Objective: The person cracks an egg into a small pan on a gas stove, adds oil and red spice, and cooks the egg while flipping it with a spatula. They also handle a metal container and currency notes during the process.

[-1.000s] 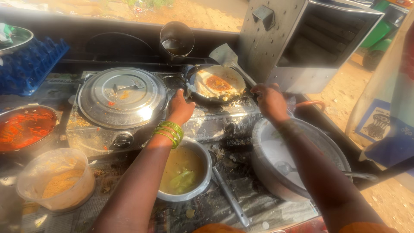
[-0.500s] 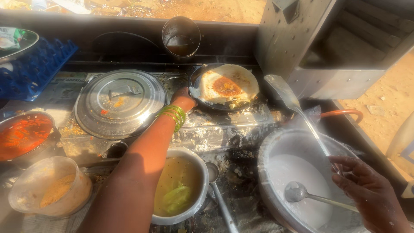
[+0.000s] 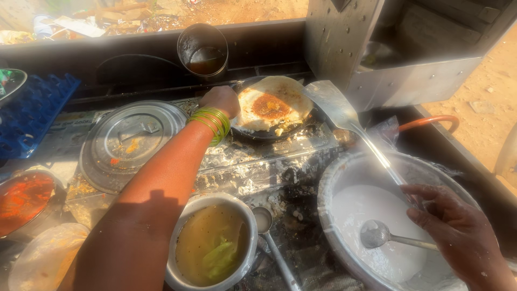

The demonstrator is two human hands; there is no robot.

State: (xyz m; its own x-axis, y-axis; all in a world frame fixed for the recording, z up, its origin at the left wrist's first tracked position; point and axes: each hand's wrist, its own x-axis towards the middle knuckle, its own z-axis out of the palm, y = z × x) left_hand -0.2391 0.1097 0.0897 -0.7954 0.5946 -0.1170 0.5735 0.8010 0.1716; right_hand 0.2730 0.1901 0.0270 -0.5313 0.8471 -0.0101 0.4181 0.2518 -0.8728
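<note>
1. The small dark pan (image 3: 269, 132) sits on the burner at the far middle of the desk (image 3: 253, 167), between the round steel lid (image 3: 129, 143) and the steel box (image 3: 388, 59); a round flatbread (image 3: 272, 102), pale with a browned, reddish centre, fills it and overhangs the near rim.
2. The pan is judged stiff, fairly light and hot from the stove; its rim is best taken at the left edge, where the left hand (image 3: 221, 99) is already placed; whether a handle lies under that hand cannot be told.
3. The flatbread is judged soft, thin and easily torn; it is better lifted from beneath with the flat steel spatula (image 3: 336, 108) than pinched.
4. The spatula is judged rigid and light, with a long thin handle; it is gripped low on that handle by the right hand (image 3: 458, 231), fingers closed round it, the blade raised just beside the pan's right edge.
5. The left arm is stretched forward across the desk, green bangles (image 3: 212, 121) at the wrist; the left hand is curled at the pan's left rim, though whether it truly clasps the rim is hidden.
6. The right hand is held over the wide basin (image 3: 344, 172) of white batter, in which a ladle (image 3: 377, 234) rests; a steel bowl (image 3: 212, 245) of yellowish liquid stands nearer, with a spoon (image 3: 266, 223) beside it.
</note>
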